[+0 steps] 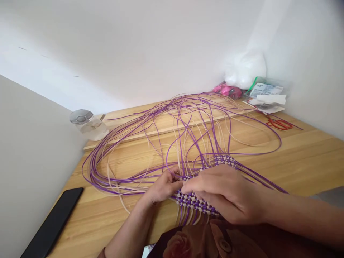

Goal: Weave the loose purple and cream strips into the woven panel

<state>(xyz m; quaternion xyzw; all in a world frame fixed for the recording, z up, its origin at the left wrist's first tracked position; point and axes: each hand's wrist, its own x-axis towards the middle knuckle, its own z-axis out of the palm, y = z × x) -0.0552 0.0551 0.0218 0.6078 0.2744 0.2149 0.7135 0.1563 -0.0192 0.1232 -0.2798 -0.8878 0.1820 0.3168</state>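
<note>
We seem mid-weave: our left hand (164,187) has its grip closed on the edge of the purple-and-cream checkered woven-strand panel (192,202) on the tabletop (94,215). Over the panel, our right hand's (231,190) grip we cannot tell; the next move likely needs even tension.

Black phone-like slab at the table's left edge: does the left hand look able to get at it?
Probably yes: between the left hand and the slab lies mostly bare tabletop, the strands lying farther back. It would likely have to leave the woven piece first.
</note>
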